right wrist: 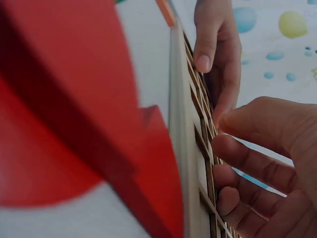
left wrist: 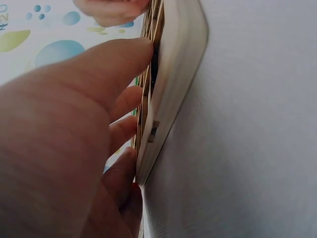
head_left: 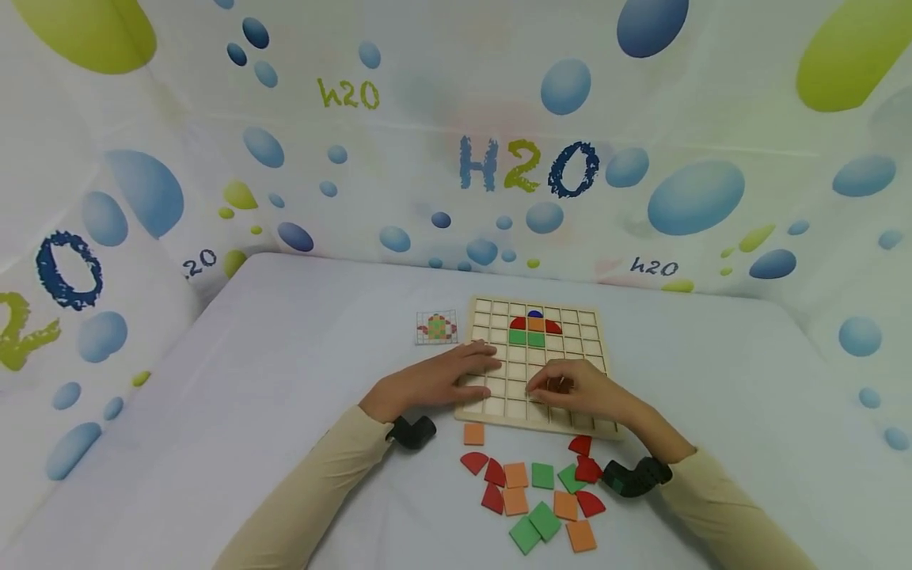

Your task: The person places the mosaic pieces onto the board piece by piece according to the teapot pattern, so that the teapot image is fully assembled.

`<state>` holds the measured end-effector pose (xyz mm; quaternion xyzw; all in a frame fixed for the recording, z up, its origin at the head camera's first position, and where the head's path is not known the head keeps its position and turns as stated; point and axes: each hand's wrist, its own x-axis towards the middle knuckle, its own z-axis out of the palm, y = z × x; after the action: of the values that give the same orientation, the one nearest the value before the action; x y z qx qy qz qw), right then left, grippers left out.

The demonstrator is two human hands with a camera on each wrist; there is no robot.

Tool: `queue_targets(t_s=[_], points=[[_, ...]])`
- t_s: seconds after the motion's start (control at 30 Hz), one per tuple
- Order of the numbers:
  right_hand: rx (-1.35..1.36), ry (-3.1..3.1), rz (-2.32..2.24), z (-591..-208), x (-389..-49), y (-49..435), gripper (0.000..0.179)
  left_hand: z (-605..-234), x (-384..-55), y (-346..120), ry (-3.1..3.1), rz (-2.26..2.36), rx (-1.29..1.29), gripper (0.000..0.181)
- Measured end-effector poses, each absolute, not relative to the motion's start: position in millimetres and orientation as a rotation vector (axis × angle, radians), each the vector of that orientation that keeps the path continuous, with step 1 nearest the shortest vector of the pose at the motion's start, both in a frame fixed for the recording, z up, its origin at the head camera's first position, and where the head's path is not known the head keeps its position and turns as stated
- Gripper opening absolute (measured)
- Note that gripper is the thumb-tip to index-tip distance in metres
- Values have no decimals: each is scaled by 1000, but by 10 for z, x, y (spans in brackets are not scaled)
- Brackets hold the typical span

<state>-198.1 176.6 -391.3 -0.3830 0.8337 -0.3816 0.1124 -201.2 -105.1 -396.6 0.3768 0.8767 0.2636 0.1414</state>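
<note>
Right of centre, the pale wooden gridded board (head_left: pixel 587 333) seems stiff, light, best gripped edgewise; left hand (head_left: pixel 447 375) rests spread; right hand (head_left: pixel 583 389) curls, contents unclear.

Wears plain beige left sleeve (head_left: pixel 309 487) and matching right sleeve (head_left: pixel 730 507), both long; carries black, rounded left wrist camera (head_left: pixel 416 433) and black, curved right wrist camera (head_left: pixel 634 478).
</note>
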Motion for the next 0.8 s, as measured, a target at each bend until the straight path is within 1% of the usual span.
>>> queue_targets(t_s=[0.3, 0.67, 0.8], points=[[-1198, 2400, -1078, -3899, -1853, 1777, 14, -3994, -2034, -1049, 2542, 747, 1074, 53], [-1480, 2031, -1042, -3856, -1812, 1807, 16, -3991, -2046, -1035, 2528, 752, 1067, 54], [-1501, 1930, -1011, -3831, -1788, 1799, 20, -3995, -2047, -1034, 2531, 754, 1064, 54]])
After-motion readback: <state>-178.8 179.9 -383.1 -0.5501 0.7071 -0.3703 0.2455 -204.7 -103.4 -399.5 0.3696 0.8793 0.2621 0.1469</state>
